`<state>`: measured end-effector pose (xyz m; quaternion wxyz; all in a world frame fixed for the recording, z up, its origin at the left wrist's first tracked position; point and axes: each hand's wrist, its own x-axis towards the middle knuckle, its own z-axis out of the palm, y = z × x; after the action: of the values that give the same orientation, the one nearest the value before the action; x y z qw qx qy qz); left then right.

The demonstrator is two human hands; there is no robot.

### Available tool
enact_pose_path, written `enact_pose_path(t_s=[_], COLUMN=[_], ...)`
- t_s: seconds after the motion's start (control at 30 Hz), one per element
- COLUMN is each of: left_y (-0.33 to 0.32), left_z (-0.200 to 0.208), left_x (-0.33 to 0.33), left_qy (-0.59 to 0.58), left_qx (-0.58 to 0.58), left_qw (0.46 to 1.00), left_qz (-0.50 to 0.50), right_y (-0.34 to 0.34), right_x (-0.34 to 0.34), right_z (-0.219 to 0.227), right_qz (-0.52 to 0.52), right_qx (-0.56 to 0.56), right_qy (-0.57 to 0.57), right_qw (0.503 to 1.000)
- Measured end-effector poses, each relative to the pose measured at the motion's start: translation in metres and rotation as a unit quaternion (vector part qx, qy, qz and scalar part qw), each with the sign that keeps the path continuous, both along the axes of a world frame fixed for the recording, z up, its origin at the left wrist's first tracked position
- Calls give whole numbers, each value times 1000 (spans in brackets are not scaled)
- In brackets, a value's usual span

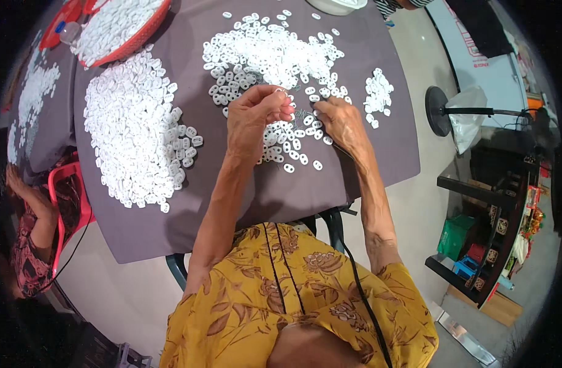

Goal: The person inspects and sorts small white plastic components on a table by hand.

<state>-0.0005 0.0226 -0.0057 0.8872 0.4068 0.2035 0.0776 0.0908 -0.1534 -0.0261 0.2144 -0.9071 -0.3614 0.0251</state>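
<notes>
Small white oval pieces with two dark holes lie in a loose heap [275, 52] in front of me, with a smaller scatter [287, 144] nearer my body. My left hand [256, 113] is raised over the near side of the heap, thumb and fingertips pinched together. What it pinches is too small to make out. To its right, my right hand [342, 122] rests low among the white pieces, fingers bent and closed at the tips; anything in them is hidden. Between the hands lie thin dark wire-like bits [301, 114] on the tablecloth.
A dense pile of white pieces [130, 129] covers the left of the grey-brown tablecloth [219, 184]. Behind it stands a red basket [133, 40] full of them. A small group [378, 95] lies right. A white bowl [339, 6] is at the back. Another person's arm [35, 199] shows far left.
</notes>
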Motion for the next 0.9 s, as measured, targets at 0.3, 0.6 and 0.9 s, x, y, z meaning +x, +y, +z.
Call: enact_pose_path(t_s=[0.3,0.6,0.9], left_y=[-9,-17,-18], left_z=[-2,16,25], left_x=[-1,-4,-3], left_qy=[-2,-22,-38], left_qx=[14,10,42], left_qw=[1000,999,998], left_qz=[-5,-32,-35], right_y=[-3,16,24], right_x=[1,-12,-22], right_z=[13,42,70], right_qz=[-84,-59,-67], right_qx=[282,501,437], right_qy=[404,560,481], right_qw=[866,657,757])
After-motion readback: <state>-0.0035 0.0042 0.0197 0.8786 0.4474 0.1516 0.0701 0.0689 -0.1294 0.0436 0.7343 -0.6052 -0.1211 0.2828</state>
